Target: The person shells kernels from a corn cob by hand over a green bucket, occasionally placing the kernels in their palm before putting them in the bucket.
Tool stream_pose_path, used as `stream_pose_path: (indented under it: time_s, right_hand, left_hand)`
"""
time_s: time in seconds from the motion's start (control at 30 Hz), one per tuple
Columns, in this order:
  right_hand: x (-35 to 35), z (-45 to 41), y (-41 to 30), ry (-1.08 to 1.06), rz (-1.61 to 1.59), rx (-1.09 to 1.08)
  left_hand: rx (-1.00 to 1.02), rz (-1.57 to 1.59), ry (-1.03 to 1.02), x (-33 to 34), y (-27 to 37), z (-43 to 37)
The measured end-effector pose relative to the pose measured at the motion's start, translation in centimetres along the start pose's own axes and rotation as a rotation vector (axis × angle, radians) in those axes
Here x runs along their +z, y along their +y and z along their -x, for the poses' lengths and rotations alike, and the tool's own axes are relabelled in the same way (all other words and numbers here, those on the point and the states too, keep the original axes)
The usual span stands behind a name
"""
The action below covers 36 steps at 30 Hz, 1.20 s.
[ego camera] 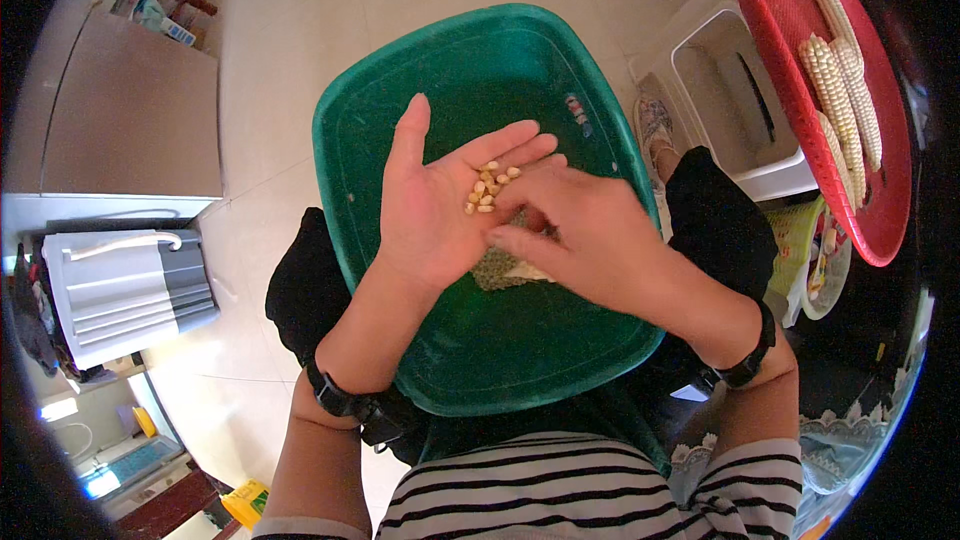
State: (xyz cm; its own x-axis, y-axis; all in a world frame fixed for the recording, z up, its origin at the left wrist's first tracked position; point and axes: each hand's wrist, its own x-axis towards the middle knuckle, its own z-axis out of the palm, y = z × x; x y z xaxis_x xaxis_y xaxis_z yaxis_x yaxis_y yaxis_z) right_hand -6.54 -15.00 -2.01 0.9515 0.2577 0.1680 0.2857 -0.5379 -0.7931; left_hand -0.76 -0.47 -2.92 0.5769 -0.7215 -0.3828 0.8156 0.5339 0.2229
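Note:
My left hand [431, 221] lies palm up with the fingers stretched out, over a green plastic basin [510, 349]. Several pale yellow corn kernels [481, 187] rest on its palm, near the base of the fingers. Right beside them is my right hand [600, 240], palm down, with thumb and fingers curled. Whether those fingers pinch anything is hidden. Below both hands, a heap of small greenish-grey grains [495, 272] sits on the basin floor, partly covered. A pale piece [529, 272] by the heap is too hidden to name.
At the right, several corn cobs [832, 90] lie on a red round tray [784, 15]. Below it stand a white plastic container [769, 184] and a yellow-green basket [787, 259]. My knees flank the basin. A cabinet [135, 105] stands on the tiled floor [277, 90] at left.

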Motion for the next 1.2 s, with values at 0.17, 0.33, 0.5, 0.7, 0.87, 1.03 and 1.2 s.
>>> stream_pose_path:
  time_s: [0.17, 0.33, 0.5, 0.7, 0.87, 1.03, 1.2]
  right_hand:
    - [1.8, 0.0, 0.1, 0.015, 0.199, 0.056]
    - [-0.3, -0.8, -0.3, 0.081, 0.033, 0.066]
    - [-8.0, -1.1, 3.2, 0.651, 0.192, 0.204]
    - [-10.7, -0.3, 7.7, 0.569, 0.701, 0.248]
    - [-9.0, -0.2, 6.7, 0.222, 0.625, 0.348]
    - [-3.3, -1.1, 0.8, 0.224, -0.022, 0.205]
    - [0.2, -1.1, -0.2, 0.154, 0.196, -0.069]
  left_hand:
    - [0.028, -0.023, -0.018, -0.8, -0.2, -0.3]
    - [0.051, 0.001, -0.011, -0.9, 0.2, -0.1]
    - [0.089, 0.018, 0.015, -0.7, 0.3, 0.1]
    - [0.049, 0.049, -0.052, -0.1, 0.2, 0.2]
    - [0.026, 0.050, -0.083, 0.1, 0.2, 0.5]
    - [0.004, 0.001, -0.071, 0.1, 0.4, 0.6]
    - [-0.030, -0.054, 0.001, 0.1, 0.2, 0.3]
